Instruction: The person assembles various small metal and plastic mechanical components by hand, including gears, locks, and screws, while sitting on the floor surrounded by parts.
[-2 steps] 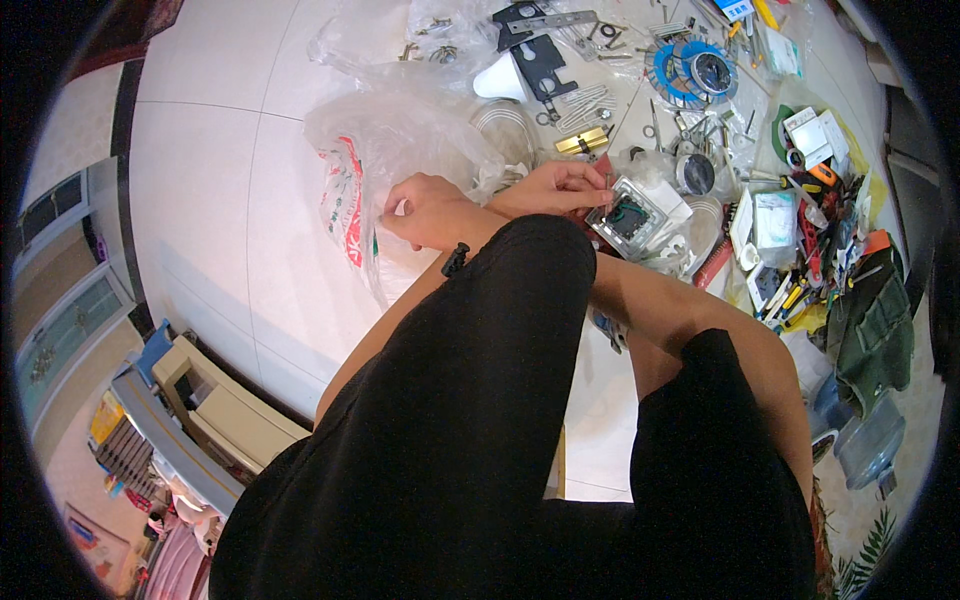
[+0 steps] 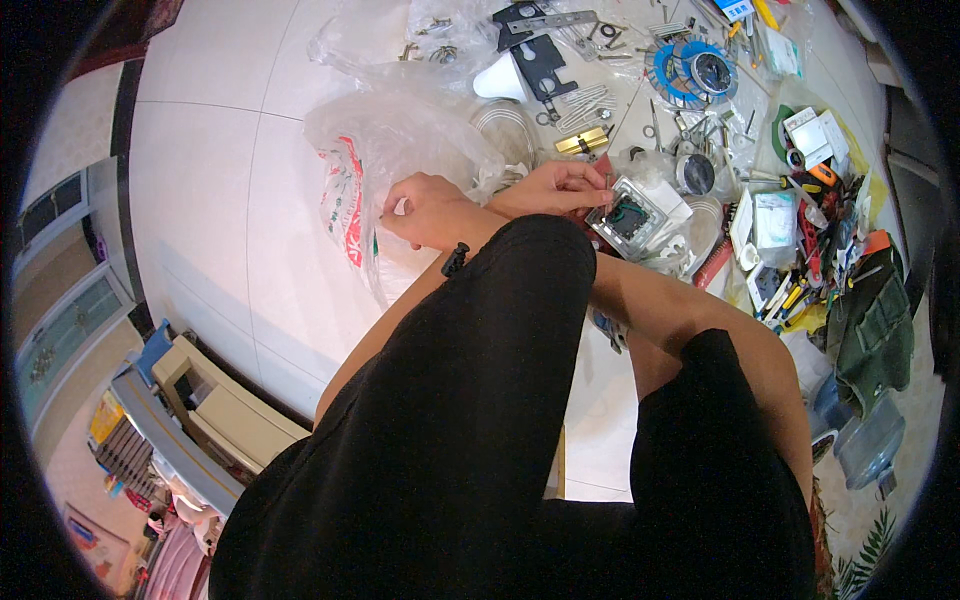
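- Crossed arms: left hand curls at the clear case; grip unclear.
- Right hand pinches beside the plastic bag; can't tell what's held.
- Floor tiles stretch left of it; tools crowd right of the left hand.
- Bag's red print sits just left of the right hand.

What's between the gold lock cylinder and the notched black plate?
A bunch of slim silver rods separates the gold lock cylinder from the notched black plate, head view.

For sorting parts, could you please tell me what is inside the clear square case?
The clear square case shows something dark and green inside; anything beneath it is covered.
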Demonstrator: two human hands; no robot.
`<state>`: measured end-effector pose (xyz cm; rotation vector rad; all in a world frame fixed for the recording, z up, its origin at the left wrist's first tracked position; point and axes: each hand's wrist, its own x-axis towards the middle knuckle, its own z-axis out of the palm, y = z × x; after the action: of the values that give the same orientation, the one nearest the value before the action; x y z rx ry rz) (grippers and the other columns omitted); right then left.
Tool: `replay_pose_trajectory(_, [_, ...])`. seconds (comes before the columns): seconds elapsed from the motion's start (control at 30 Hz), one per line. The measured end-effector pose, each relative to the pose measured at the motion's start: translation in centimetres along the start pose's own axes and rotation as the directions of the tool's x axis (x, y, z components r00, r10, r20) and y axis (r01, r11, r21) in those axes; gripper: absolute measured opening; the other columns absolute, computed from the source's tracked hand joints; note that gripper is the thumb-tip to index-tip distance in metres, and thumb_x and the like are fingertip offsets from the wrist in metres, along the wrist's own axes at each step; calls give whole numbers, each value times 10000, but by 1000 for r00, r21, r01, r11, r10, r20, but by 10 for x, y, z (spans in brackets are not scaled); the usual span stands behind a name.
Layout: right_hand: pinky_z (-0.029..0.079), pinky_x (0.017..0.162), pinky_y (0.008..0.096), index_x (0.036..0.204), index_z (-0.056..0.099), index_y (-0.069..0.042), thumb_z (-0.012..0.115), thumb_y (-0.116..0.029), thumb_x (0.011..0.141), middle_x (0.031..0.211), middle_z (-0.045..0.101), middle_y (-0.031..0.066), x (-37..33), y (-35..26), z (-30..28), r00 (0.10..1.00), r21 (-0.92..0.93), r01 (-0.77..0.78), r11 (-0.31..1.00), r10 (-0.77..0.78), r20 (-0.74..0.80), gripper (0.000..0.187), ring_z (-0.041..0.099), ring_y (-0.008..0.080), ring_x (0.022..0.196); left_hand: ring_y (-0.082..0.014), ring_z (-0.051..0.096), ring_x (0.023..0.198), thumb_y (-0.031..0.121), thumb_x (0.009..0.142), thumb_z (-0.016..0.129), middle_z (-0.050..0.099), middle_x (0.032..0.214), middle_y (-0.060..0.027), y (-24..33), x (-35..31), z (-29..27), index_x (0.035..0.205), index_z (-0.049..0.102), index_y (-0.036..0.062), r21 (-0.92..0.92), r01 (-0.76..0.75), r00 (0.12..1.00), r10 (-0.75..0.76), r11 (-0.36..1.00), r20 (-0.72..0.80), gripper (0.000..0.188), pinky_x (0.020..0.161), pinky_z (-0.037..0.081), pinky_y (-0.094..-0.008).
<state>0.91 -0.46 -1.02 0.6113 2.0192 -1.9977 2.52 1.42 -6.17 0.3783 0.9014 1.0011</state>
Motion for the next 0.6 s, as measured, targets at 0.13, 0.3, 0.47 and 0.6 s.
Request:
replay_pose_trajectory(0.13, [507,612,306,856,665,18,622,-232,815,759,659,162,4,7,6,998,31,46,998,-44,-44,257,655,206,565,-103,619,885,113,877,661,670,967,-69,-3,1,-2,977,597,7,6,-24,1000,24,1000,0,159,732,472,-216])
replay_pose_trajectory(0.3, [502,626,332,846,663,-2,624,-224,801,767,649,161,2,3,4,997,12,48,999,-47,-69,230,649,246,622,-106,623,890,117,881,657,670,970,-72,-1,0,-2,991,593,8,-24,-15,1000,15,1000,13,168,735,480,-219])
replay_pose_trajectory(0.47, [486,668,362,834,656,-25,623,-219,781,741,631,167,7,15,10,980,-38,118,992,-122,-154,203,620,307,713,-88,617,858,139,882,660,671,965,-54,-11,2,-7,995,598,25,16,-52,999,52,999,8,172,678,468,-207])
replay_pose_trajectory(0.6, [481,635,351,833,652,-13,625,-210,785,751,635,169,2,8,2,978,-56,130,990,-137,-155,205,625,273,669,-79,608,831,154,883,661,672,953,-45,-1,2,-1,991,604,41,35,6,1000,-5,999,-14,166,655,454,-201])
